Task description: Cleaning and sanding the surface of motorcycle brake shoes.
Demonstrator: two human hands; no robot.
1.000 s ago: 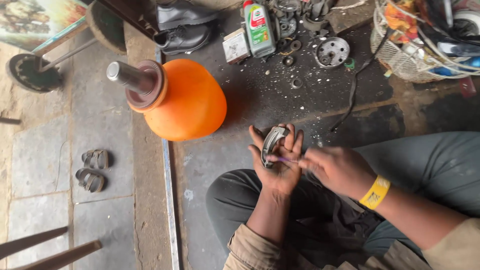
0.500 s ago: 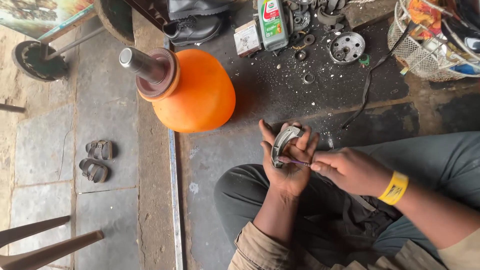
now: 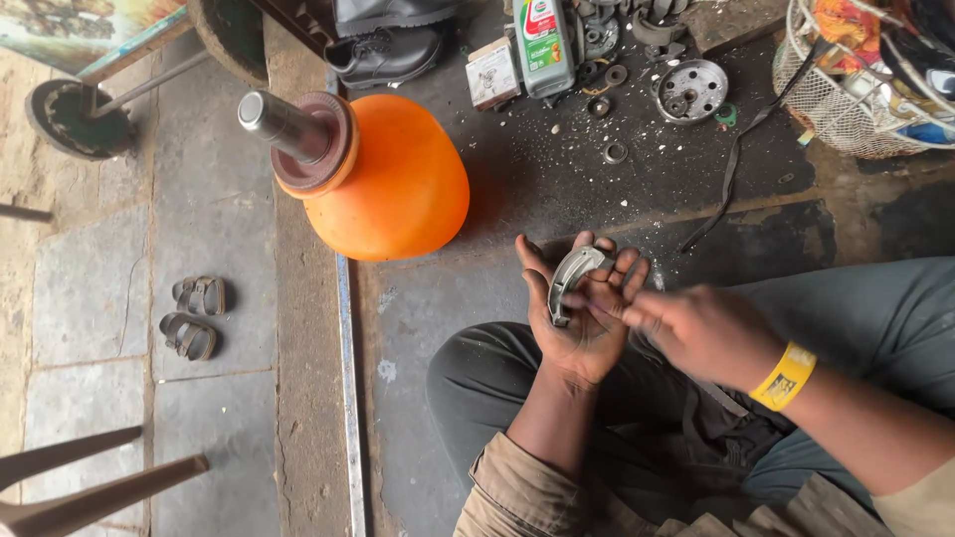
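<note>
One curved grey metal brake shoe [image 3: 574, 279] lies cupped in the upturned left hand [image 3: 577, 323], fingers curled loosely round it, held above the person's lap. Its arc runs from near the fingertips down toward the thumb side, convex edge facing away from the body. Right hand [image 3: 701, 333] comes in from the right, fingers pinched at the shoe's lower end (whether a small tool sits between them, cannot tell: blurred). Surface looks dull, worn, lighter along the rim. Yellow wristband [image 3: 786, 377] on the right wrist. Beyond, on the dark oily floor [image 3: 557, 189]: round orange plastic vessel [image 3: 388, 184], perforated metal disc [image 3: 690, 90], black shoe [image 3: 383, 55], pair of small sandals [image 3: 194, 316].
</note>
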